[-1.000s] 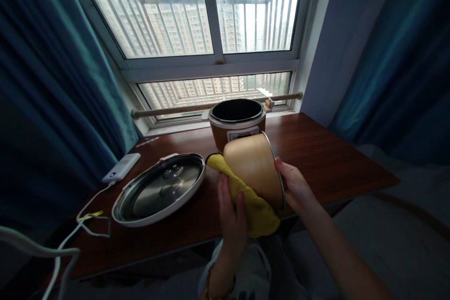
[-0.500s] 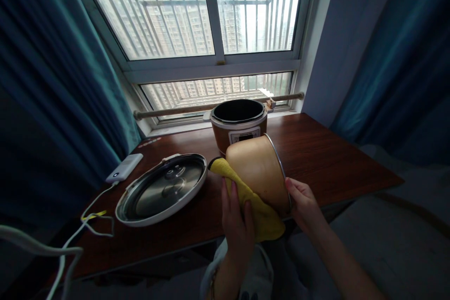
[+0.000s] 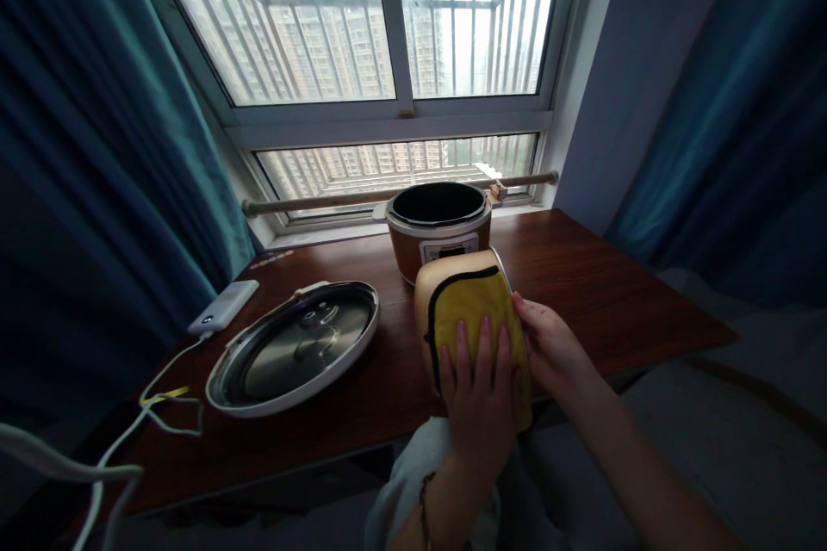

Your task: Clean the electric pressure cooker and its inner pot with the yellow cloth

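A gold-coloured inner pot [image 3: 423, 284] with a silver rim is tipped on its side above the table's front, its mouth turned right. My right hand [image 3: 552, 344] is closed on its rim. Against the outer wall, my left hand [image 3: 478, 387] holds a yellow cloth [image 3: 469, 297] with black edging, its fingers spread across the cloth. The cloth covers much of the pot's side. Just behind stands a rice cooker body [image 3: 404, 245], uncovered, with a dark interior and a label panel on its front. The pot hides part of the cooker's lower front.
A round lid [image 3: 303, 353] with a white rim lies inner side up on the left of the brown table [image 3: 600, 284]. Beyond it is a white power bank [image 3: 223, 307] with a white cable [image 3: 133, 430]. Behind the table are a barred window and a wooden rod [image 3: 336, 201].
My left hand has moved up and right with the cloth, which now lies spread over the pot's side. My right hand keeps its hold on the rim.
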`<state>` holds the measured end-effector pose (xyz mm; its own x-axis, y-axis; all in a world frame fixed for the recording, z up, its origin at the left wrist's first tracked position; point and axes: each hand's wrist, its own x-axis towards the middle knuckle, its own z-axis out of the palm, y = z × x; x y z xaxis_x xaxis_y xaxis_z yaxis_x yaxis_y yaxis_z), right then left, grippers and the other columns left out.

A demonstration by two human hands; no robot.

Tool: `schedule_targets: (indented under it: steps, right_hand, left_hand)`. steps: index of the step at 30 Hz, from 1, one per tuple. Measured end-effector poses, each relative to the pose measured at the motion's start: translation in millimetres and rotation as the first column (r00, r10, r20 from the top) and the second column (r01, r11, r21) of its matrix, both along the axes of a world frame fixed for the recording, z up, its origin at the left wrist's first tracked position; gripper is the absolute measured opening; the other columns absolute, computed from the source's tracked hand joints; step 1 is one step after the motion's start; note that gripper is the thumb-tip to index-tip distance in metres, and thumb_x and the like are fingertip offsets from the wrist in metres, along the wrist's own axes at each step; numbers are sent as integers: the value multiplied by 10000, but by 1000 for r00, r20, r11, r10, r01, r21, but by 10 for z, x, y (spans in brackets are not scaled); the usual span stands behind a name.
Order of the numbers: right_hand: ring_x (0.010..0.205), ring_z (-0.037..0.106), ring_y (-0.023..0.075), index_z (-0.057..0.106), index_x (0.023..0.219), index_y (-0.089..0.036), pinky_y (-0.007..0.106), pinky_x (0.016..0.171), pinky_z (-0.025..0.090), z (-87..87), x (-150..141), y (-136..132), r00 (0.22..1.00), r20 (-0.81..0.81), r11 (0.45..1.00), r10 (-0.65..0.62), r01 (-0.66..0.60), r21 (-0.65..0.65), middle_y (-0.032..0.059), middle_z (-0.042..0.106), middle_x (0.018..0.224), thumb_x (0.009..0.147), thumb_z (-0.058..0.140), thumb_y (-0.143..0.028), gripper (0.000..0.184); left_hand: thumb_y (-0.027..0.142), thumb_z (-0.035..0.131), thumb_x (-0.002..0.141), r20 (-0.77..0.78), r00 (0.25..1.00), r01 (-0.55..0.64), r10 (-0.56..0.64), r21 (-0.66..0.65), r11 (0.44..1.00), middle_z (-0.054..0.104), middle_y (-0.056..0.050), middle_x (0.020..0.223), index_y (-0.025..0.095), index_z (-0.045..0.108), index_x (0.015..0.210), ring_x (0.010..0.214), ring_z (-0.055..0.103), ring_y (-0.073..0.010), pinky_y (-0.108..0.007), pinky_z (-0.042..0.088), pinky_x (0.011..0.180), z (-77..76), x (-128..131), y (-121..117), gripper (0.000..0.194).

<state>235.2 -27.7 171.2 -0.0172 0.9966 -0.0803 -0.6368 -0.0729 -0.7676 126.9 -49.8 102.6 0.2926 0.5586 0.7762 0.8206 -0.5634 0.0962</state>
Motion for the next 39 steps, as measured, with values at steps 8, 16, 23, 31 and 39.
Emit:
schedule_targets:
  steps: [8, 16, 23, 31, 39]
  right_hand:
    - [845, 664, 229, 673, 833, -132, 321, 714, 543, 32, 38, 106, 998, 68, 1000, -2, 3, -23, 89, 711, 820, 729, 656, -344, 237]
    - [709, 672, 193, 666, 776, -119, 284, 651, 539, 59, 21, 155, 998, 60, 997, -34, 38, -65, 70, 707, 741, 732, 659, -318, 205]
    - [661, 658, 156, 673, 794, -124, 247, 632, 521, 66, 23, 186, 997, 74, 997, -37, 42, -61, 55, 707, 745, 748, 651, -329, 212]
    - [870, 646, 220, 662, 962, -154, 326, 764, 505, -320, -19, -75, 978, 172, 991, -116, 102, 90, 66, 705, 884, 747, 629, -469, 383]
    - [895, 640, 238, 684, 886, -141, 336, 749, 510, -308, -73, -282, 987, 99, 991, -128, 124, 50, 73, 705, 881, 747, 647, -397, 293]
  left_hand:
    - [263, 489, 847, 78, 996, -28, 34, -70, 997, 359, -63, 1423, 220, 363, 1363, 1347, 209, -292, -483, 132, 1094, 116, -186, 206, 533]
    - [213, 337, 907, 421, 905, 59, 56, -255, 965, 173, -81, 1494, 189, 237, 1405, 1367, 143, -251, -485, 207, 1096, -41, -341, 228, 509]
    - [322, 290, 929, 581, 803, 122, 133, -378, 918, 184, -119, 1485, 136, 179, 1415, 1348, 211, -271, -461, 258, 1094, -248, -336, 58, 532]
    - [273, 308, 921, 522, 842, 96, 137, -394, 914, 155, -113, 1490, 177, 117, 1426, 1362, 174, -231, -445, 243, 1096, -349, -366, 75, 548]
    - [141, 410, 867, 327, 944, 15, 54, -204, 979, -3, -68, 1517, 279, 170, 1420, 1370, 80, -317, -542, 216, 1061, -297, -349, -17, 619]
